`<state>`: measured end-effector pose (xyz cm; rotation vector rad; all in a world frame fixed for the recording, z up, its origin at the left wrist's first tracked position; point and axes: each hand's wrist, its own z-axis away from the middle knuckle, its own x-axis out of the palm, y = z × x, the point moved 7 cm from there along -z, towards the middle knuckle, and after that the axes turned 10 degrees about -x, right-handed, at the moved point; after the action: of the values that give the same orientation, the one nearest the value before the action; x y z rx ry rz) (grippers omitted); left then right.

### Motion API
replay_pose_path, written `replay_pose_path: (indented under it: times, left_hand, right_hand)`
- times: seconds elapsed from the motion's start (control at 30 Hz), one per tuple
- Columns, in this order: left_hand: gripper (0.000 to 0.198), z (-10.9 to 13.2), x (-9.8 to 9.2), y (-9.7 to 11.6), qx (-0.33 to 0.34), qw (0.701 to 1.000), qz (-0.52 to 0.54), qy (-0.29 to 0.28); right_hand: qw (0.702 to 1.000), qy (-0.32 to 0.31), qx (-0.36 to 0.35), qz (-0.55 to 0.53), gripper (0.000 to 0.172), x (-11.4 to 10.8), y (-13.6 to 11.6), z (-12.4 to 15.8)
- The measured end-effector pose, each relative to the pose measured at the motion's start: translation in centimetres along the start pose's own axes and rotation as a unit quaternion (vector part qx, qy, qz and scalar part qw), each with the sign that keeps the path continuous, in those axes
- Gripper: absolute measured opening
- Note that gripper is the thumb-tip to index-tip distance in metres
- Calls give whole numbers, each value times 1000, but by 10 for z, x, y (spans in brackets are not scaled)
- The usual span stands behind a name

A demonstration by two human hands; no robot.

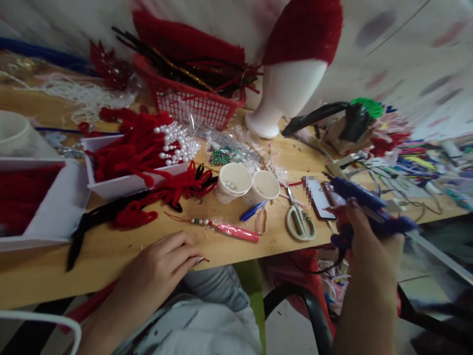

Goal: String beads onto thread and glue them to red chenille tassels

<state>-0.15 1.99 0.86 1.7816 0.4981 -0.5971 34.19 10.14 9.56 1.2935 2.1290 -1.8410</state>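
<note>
My right hand [364, 231] is wrapped round a blue hot glue gun [356, 191], held above the right part of the table, with a clear glue stick [443, 256] sticking out of its back. At the table's front edge, my left hand [168, 259] has its fingers closed on a thin red stem, and only its short red tip [206, 260] shows past the fingertips. A pink-red tassel [236, 230] with a beaded cord lies just beyond the left hand. Between the hands rest scissors [301, 223] with pale handles, a blue pen cap-like piece [253, 210] and a phone [320, 197].
Two paper cups [233, 183] hold white beads. White boxes [107, 187] with red fuzzy stems stand at left. Behind are a red basket [199, 106] and a white mannequin head [288, 93] with a red cap. Colourful stems [414, 158] and cables lie at right.
</note>
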Motion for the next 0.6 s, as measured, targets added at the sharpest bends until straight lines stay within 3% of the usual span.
replay_pose_path:
  times: [0.13, 0.3, 0.47, 0.6]
  left_hand:
    - [26, 2, 2, -6, 20, 1000, -8, 5]
    - [27, -1, 4, -9, -11, 1000, 20, -20]
    - [16, -8, -17, -7, -96, 990, 86, 55]
    - [17, -13, -30, -15, -217, 943, 201, 151]
  right_hand:
    - [1000, -22, -16, 6, 23, 27, 3, -66]
    - [994, -95, -39, 36, 17, 90, 10, -131]
    - [970, -209, -52, 110, 27, 140, 18, -146]
    - [949, -241, -96, 181, 26, 137, 16, -136]
